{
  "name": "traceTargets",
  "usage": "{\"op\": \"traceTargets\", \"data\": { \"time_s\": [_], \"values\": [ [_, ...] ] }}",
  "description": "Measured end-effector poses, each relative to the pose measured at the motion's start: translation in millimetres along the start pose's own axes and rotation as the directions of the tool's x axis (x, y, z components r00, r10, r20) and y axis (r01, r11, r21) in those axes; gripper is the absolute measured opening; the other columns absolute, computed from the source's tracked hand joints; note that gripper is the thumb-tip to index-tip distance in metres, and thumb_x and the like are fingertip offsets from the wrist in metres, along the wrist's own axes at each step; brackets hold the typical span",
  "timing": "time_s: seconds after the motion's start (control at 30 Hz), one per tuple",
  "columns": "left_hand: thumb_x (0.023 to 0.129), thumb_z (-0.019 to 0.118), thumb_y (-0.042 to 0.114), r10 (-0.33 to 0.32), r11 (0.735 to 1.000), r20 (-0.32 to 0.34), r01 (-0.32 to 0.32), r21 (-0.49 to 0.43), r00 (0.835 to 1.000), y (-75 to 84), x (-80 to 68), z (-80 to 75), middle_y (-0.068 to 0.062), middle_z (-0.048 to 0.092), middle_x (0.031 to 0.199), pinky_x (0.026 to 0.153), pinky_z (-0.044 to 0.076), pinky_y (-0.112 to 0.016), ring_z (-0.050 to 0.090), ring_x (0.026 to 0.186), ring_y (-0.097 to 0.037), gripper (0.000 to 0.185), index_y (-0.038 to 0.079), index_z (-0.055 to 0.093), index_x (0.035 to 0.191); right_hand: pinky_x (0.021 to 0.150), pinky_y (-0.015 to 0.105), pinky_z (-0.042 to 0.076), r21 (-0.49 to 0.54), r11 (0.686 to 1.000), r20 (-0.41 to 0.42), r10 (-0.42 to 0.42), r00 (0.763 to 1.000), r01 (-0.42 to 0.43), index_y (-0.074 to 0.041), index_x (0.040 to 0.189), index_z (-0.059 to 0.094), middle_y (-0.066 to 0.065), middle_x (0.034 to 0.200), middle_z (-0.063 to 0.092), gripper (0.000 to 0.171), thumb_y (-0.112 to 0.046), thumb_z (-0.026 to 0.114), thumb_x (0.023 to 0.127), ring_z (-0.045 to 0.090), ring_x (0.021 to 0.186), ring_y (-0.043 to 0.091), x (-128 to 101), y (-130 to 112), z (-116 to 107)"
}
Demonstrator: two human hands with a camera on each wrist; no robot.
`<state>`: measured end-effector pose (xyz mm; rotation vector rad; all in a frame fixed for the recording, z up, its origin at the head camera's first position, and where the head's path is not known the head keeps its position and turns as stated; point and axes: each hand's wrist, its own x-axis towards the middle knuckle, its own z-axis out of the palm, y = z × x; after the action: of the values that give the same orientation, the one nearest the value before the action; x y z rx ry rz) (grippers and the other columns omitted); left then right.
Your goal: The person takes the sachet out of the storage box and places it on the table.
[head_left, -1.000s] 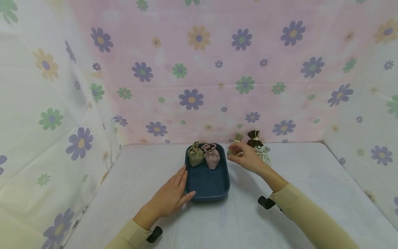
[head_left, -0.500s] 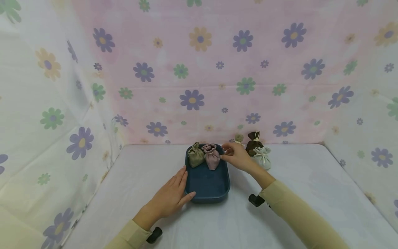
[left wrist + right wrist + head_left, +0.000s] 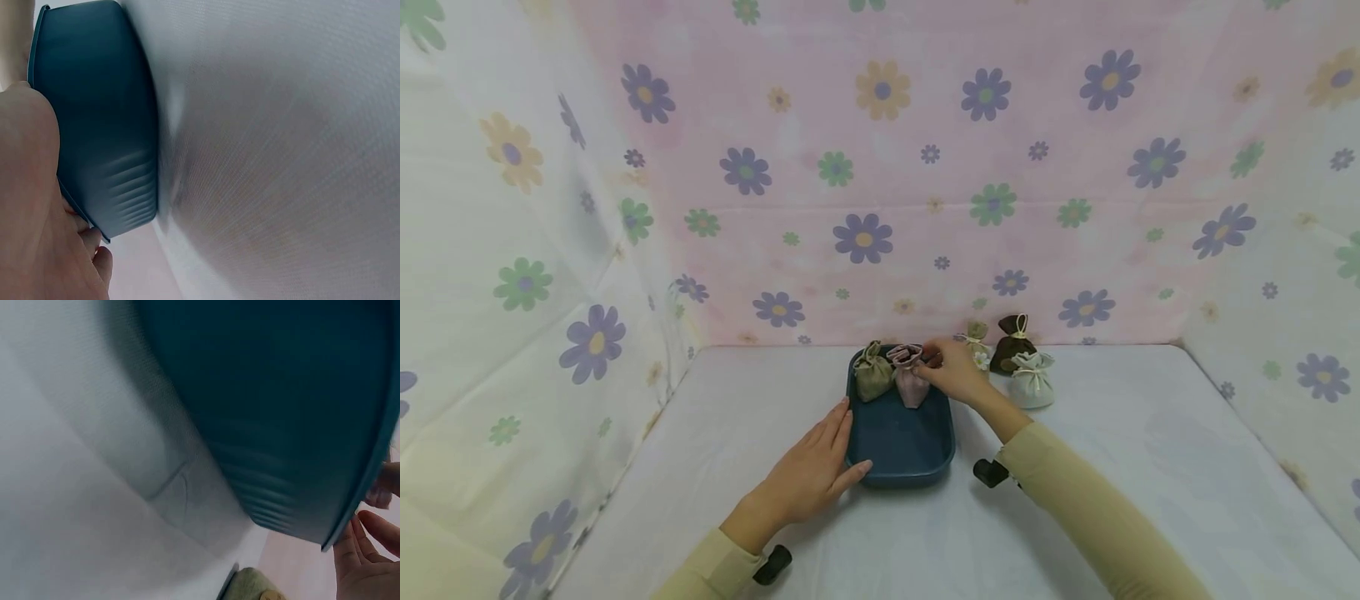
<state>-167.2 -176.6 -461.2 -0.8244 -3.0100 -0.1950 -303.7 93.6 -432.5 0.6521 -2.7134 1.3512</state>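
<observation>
Resting in right hand (image 3: 953, 372) fingers — khaki pouch (image 3: 977, 343) over tray (image 3: 901, 467).

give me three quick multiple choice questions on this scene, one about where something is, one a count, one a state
1. Where does the brown pouch stand?
A. in the tray
B. on the table right of the tray
C. under the left hand

2. How many pouches sit in the blue tray?
A. two
B. four
C. none

3. What is the left hand doing?
A. lifting a pouch
B. balled into a fist
C. resting with straight fingers against the tray's side

Answers:
1 B, it stands on the cloth beside the white pouch, outside the tray.
2 A, only the olive pouch and the pink pouch sit inside.
3 C, its fingers lie flat along the tray's left rim.
</observation>
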Motion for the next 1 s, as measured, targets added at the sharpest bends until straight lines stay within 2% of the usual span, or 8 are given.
{"op": "traceTargets", "data": {
  "time_s": [0.2, 0.43, 0.8, 1.0],
  "values": [
    [0.106, 0.024, 0.066, 0.003, 1.000, 0.003, -0.003, -0.002, 1.000, 0.0, 0.2, 0.6, -0.022, 0.006, 0.170, 0.124, 0.024, -0.049, 0.013, 0.157, -0.033, 0.092, -0.008, 0.019, 0.160, 0.076, 0.039, 0.059, -0.052, 0.998, 0.031, 0.021, 0.999, -0.020, 0.002, 0.121, 0.067, 0.015, 0.106, 0.071, 0.032, -0.013, 0.074, 0.094, 0.069, 0.096, 0.029, 7.0, -0.4, 10.1],
    [0.105, 0.024, 0.067, 0.001, 1.000, 0.004, -0.001, 0.004, 1.000, -0.8, 0.3, 0.6, -0.022, 0.004, 0.170, 0.124, 0.024, -0.049, 0.011, 0.157, -0.032, 0.093, -0.008, 0.018, 0.160, 0.083, 0.044, 0.058, -0.071, 0.997, 0.049, 0.022, 0.999, -0.018, 0.002, 0.123, 0.066, 0.016, 0.107, 0.070, 0.031, -0.008, 0.073, 0.094, 0.068, 0.099, 0.031, 12.6, -5.0, 13.7],
    [0.106, 0.026, 0.066, 0.001, 1.000, -0.002, -0.001, -0.005, 1.000, 0.2, -0.4, 0.7, -0.021, 0.005, 0.170, 0.124, 0.023, -0.048, 0.011, 0.157, -0.031, 0.091, -0.007, 0.018, 0.160, 0.069, 0.036, 0.049, -0.186, 0.982, 0.076, -0.032, 0.997, 0.046, -0.002, 0.098, 0.071, 0.009, 0.088, 0.067, 0.009, -0.006, 0.076, 0.091, 0.061, 0.077, 0.021, 10.5, -6.5, 16.0],
    [0.107, 0.031, 0.062, 0.017, 1.000, -0.024, -0.017, -0.016, 1.000, 0.1, -0.5, -1.4, -0.023, 0.007, 0.170, 0.123, 0.026, -0.050, 0.014, 0.157, -0.033, 0.088, -0.009, 0.021, 0.159, 0.063, 0.031, 0.046, -0.188, 0.980, 0.079, -0.047, 0.996, 0.061, -0.002, 0.098, 0.070, 0.008, 0.083, 0.064, 0.007, -0.006, 0.073, 0.093, 0.056, 0.070, 0.017, 9.4, -6.1, 16.9]
  ]
}}
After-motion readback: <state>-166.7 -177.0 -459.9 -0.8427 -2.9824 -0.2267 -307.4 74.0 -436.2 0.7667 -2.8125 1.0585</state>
